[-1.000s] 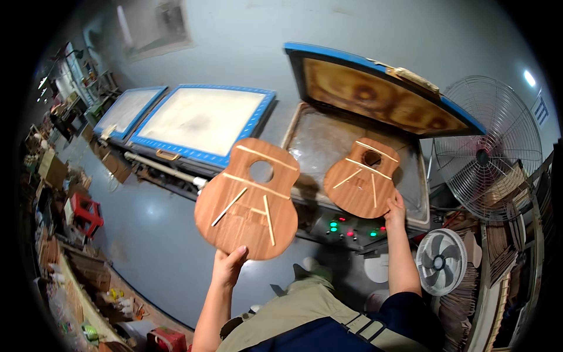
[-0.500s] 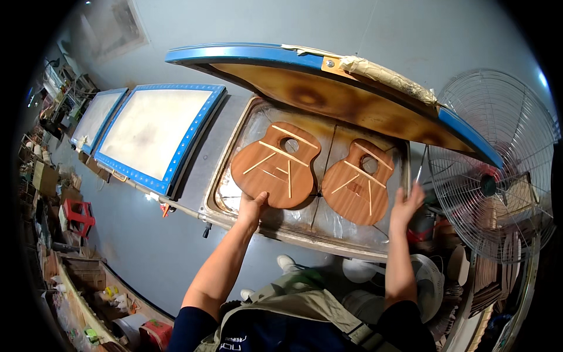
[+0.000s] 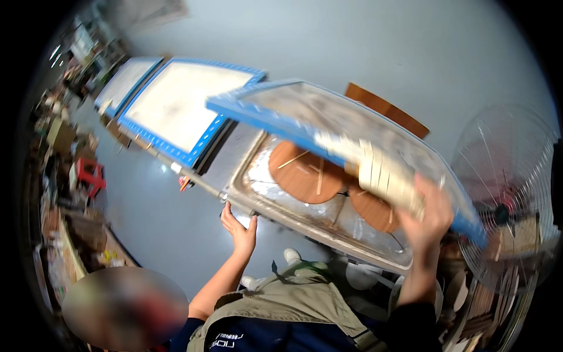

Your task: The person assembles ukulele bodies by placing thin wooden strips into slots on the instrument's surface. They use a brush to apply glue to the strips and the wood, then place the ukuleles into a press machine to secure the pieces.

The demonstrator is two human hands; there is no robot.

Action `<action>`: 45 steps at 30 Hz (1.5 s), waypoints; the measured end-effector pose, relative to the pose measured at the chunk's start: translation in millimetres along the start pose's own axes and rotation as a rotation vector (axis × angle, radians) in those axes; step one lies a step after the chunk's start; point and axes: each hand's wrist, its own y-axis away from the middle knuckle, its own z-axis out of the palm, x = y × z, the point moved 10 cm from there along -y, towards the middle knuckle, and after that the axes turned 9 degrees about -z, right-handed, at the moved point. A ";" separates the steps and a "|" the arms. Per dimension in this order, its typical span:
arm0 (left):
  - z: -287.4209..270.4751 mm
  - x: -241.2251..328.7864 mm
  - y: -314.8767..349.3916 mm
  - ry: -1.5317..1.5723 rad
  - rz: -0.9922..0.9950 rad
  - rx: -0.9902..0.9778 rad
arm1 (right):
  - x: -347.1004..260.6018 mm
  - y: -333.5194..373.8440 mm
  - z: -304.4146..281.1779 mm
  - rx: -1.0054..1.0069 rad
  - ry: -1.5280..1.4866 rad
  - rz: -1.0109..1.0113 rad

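Cream-wrapped handle: from my remote view the right hand, motion-blurred, is clamped at its right end, above the right side of the metal tray, my landmark. Left hand holds nothing, fingers spread, at the tray's near left corner; whether fingertips touch the rim I cannot tell. Hands well apart.

Blue-framed lid slants over the tray's far part; I note a gap between its lower edge and the near rim. Right of the tray, the lid's corner overlaps a wire fan; contact unclear. Grey floor spreads left and near of the tray; left of it, a white-sheeted frame.

Inside the tray, side by side: left wooden panel, right wooden panel. Both reddish-brown, rounded, with thin pale strips; far ends hidden by the lid.
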 end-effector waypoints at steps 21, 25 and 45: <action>92.0 -222.4 -83.4 -0.595 -0.561 -0.453 | -92.2 183.8 209.5 -0.869 -0.341 -0.297; 111.8 -262.0 -83.4 -0.480 -0.531 -0.443 | -93.9 178.1 203.4 -0.815 -0.361 -0.329; -255.2 -504.6 297.3 0.228 -1.295 0.262 | -105.0 190.9 199.0 -0.711 -0.343 -0.389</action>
